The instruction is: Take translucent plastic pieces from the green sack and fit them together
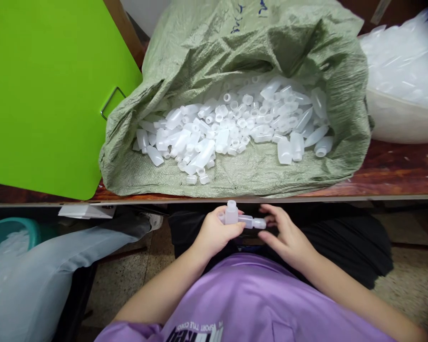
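Note:
Just beyond my lap, my left hand is closed around small translucent plastic bottles. One bottle stands upright in its grip with the neck up. A second bottle lies sideways, its neck end pointing right, and part of it is hidden by the thumb. Beside that neck end is my right hand, thumb and fingers apart with nothing held; whether a fingertip touches the bottle I cannot tell. Ahead on the table, an open pale green woven sack spills out a heap of similar bottles.
A bright green panel with a metal handle stands at left. At right sits a clear bag full of whitish plastic pieces. The table's front edge runs before me. Lower left are another person's leg and a teal basin.

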`<state>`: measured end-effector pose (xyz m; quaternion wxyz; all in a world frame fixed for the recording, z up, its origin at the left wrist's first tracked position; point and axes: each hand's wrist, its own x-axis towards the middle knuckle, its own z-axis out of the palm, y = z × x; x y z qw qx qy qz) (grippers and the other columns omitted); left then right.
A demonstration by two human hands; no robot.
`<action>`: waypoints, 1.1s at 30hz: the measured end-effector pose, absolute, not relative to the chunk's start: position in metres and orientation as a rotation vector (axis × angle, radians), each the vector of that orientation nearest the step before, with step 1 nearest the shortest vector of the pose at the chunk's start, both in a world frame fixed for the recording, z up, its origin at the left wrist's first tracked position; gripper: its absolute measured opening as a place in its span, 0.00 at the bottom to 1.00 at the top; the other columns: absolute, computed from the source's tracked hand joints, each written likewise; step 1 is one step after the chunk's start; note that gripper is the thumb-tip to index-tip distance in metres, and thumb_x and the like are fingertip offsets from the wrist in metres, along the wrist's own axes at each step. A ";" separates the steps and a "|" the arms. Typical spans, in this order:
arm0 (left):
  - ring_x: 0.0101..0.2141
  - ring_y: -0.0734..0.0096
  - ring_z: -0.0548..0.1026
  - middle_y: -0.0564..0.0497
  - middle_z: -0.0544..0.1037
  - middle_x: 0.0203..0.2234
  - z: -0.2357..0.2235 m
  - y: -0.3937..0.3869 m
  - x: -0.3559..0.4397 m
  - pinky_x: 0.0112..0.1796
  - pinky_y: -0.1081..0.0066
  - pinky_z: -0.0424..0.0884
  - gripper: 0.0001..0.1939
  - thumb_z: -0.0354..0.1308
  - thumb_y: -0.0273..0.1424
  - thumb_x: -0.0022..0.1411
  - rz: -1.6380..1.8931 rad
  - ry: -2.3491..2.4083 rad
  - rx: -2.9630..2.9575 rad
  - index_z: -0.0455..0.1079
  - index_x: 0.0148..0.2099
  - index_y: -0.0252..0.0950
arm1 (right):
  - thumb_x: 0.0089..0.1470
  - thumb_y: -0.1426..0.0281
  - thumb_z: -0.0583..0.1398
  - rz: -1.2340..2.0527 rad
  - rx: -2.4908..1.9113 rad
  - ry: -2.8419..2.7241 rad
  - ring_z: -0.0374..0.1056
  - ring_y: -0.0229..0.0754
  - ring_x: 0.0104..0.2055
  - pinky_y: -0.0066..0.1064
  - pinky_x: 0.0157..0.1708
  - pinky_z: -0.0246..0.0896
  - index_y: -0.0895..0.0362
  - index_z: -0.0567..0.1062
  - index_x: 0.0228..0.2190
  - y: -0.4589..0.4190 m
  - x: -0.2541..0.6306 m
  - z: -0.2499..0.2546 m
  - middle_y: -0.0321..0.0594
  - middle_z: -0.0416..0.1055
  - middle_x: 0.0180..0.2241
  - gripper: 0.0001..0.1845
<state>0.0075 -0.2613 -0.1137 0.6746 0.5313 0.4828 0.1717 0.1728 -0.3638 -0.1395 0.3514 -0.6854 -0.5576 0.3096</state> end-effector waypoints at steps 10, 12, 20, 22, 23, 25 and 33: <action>0.28 0.72 0.72 0.49 0.76 0.29 -0.120 -0.263 0.006 0.32 0.74 0.66 0.15 0.64 0.29 0.43 0.386 1.091 1.226 0.71 0.36 0.31 | 0.56 0.56 0.52 0.866 -1.717 -1.521 0.71 0.44 0.34 0.36 0.36 0.68 0.57 0.71 0.40 -0.363 0.170 -0.150 0.45 0.74 0.34 0.19; 0.28 0.72 0.72 0.49 0.76 0.29 -0.120 -0.262 0.006 0.32 0.74 0.66 0.14 0.64 0.29 0.43 0.379 1.088 1.243 0.71 0.35 0.31 | 0.61 0.58 0.44 1.016 -1.728 -1.434 0.71 0.41 0.27 0.33 0.30 0.68 0.57 0.72 0.37 -0.362 0.168 -0.151 0.42 0.73 0.26 0.23; 0.29 0.71 0.72 0.49 0.77 0.29 -0.116 -0.263 0.006 0.32 0.73 0.67 0.14 0.64 0.30 0.42 0.383 1.090 1.249 0.72 0.34 0.31 | 0.61 0.64 0.46 0.824 -1.693 -1.633 0.69 0.39 0.27 0.30 0.29 0.66 0.56 0.71 0.28 -0.361 0.168 -0.149 0.39 0.71 0.25 0.18; 0.28 0.72 0.72 0.49 0.76 0.28 -0.116 -0.263 0.006 0.31 0.73 0.66 0.14 0.64 0.30 0.42 0.369 1.100 1.255 0.72 0.34 0.31 | 0.59 0.62 0.48 0.749 -1.733 -1.635 0.69 0.39 0.28 0.31 0.29 0.66 0.56 0.71 0.32 -0.361 0.169 -0.147 0.41 0.71 0.29 0.16; 0.28 0.72 0.71 0.49 0.76 0.28 -0.117 -0.263 0.006 0.31 0.74 0.66 0.14 0.64 0.30 0.42 0.374 1.102 1.251 0.72 0.34 0.31 | 0.57 0.60 0.51 0.647 -1.742 -1.661 0.69 0.41 0.32 0.33 0.32 0.67 0.57 0.70 0.36 -0.361 0.170 -0.147 0.44 0.71 0.33 0.14; 0.26 0.74 0.70 0.51 0.75 0.26 -0.119 -0.263 0.005 0.30 0.75 0.65 0.14 0.64 0.31 0.42 0.395 1.099 1.236 0.71 0.34 0.32 | 0.53 0.61 0.56 0.460 -1.713 -1.755 0.68 0.44 0.39 0.37 0.38 0.66 0.57 0.68 0.41 -0.360 0.170 -0.147 0.48 0.70 0.39 0.16; 0.21 0.78 0.66 0.53 0.73 0.24 -0.125 -0.269 -0.001 0.26 0.76 0.63 0.14 0.64 0.32 0.44 0.362 0.974 1.229 0.71 0.35 0.31 | 0.53 0.67 0.53 0.830 -1.377 -1.684 0.55 0.33 0.20 0.26 0.21 0.52 0.55 0.59 0.17 -0.356 0.162 -0.152 0.32 0.57 0.18 0.15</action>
